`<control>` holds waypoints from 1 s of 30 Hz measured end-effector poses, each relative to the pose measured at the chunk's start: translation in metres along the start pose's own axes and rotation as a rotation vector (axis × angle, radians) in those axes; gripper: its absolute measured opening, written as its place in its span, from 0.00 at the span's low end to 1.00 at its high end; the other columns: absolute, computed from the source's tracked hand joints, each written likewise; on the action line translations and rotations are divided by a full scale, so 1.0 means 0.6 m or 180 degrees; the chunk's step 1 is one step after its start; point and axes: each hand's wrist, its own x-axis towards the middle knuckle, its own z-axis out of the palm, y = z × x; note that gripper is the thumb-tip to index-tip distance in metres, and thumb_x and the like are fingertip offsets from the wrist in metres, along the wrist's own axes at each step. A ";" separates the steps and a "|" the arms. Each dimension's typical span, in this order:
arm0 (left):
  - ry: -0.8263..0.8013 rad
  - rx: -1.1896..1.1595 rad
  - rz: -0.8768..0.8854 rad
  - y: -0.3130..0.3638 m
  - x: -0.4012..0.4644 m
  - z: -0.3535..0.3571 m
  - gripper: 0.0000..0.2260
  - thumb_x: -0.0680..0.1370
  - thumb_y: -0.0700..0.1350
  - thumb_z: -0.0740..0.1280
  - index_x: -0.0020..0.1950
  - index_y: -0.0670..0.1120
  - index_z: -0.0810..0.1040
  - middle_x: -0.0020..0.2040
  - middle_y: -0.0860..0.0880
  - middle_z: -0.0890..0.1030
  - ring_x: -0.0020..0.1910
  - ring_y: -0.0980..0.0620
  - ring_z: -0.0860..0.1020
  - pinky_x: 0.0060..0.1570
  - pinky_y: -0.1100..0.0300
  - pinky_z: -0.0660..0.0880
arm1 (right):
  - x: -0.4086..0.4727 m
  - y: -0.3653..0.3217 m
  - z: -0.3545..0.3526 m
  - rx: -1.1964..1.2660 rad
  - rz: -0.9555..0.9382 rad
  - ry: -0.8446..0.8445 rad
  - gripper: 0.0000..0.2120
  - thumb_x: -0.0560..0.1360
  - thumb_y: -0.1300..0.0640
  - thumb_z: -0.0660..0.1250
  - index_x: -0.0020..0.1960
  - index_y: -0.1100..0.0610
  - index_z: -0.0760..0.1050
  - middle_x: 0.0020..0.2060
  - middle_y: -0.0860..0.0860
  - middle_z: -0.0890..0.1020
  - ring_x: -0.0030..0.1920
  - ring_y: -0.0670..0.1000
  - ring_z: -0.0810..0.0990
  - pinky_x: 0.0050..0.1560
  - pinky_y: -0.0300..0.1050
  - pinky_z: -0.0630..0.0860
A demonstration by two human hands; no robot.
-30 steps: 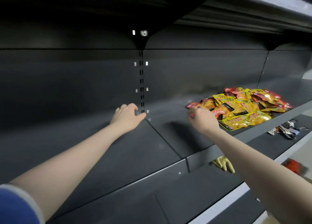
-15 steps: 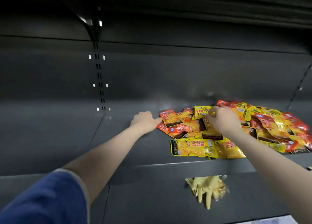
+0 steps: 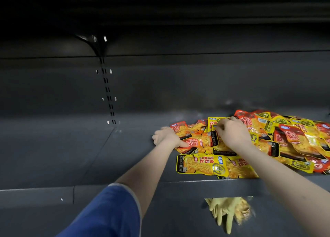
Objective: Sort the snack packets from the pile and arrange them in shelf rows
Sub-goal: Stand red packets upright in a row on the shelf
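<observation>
A dark grey metal shelf (image 3: 89,156) is seen from above, with a pile of snack packets (image 3: 278,138) heaped on its right part, reaching from mid-depth back toward the rear panel and running out of view at the right edge. The packets are yellow and orange-red, printed with the word KONCHEW, and overlap one another in no order. One yellow packet (image 3: 200,164) lies flat at the near side of the pile, close to the shelf's front edge.

The left hand (image 3: 167,136) is placed at the left margin of the pile, fingers curled, its thumb pressed on an orange-red packet (image 3: 201,141); whether that packet is actually pinched cannot be told, as the fingertips are hidden. The right hand (image 3: 232,134) is laid over the pile's left part, fingers bent down onto a yellow packet at the back (image 3: 212,123), which appears to be gripped at its edge.

A blue sleeve (image 3: 107,213) is visible on the left arm. A slotted upright (image 3: 108,92) runs up the rear panel left of the pile. Pale yellow rubber gloves (image 3: 223,211) are seen on the level below, under the shelf's front edge.
</observation>
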 end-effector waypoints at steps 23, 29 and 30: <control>-0.1180 -0.2102 0.0003 -0.117 0.055 -0.094 0.21 0.79 0.48 0.65 0.66 0.35 0.67 0.41 0.43 0.79 0.45 0.46 0.81 0.29 0.58 0.80 | 0.037 -0.066 0.027 0.0543 -0.0239 -0.0635 0.15 0.75 0.44 0.64 0.50 0.54 0.82 0.48 0.54 0.84 0.52 0.56 0.78 0.52 0.47 0.73; -0.0862 -0.2845 -0.0298 -0.145 0.068 -0.103 0.15 0.79 0.46 0.65 0.59 0.37 0.72 0.37 0.41 0.79 0.31 0.47 0.82 0.35 0.51 0.79 | 0.019 -0.137 0.027 0.0575 -0.0091 -0.1698 0.31 0.64 0.28 0.65 0.30 0.58 0.69 0.30 0.51 0.73 0.37 0.53 0.75 0.38 0.46 0.67; -0.0885 -0.2958 -0.0359 -0.146 0.069 -0.100 0.13 0.77 0.46 0.68 0.55 0.38 0.73 0.34 0.41 0.80 0.27 0.49 0.81 0.35 0.53 0.80 | 0.014 -0.147 0.026 0.0405 -0.0126 -0.1804 0.31 0.63 0.27 0.65 0.31 0.57 0.68 0.32 0.50 0.74 0.40 0.53 0.76 0.40 0.45 0.68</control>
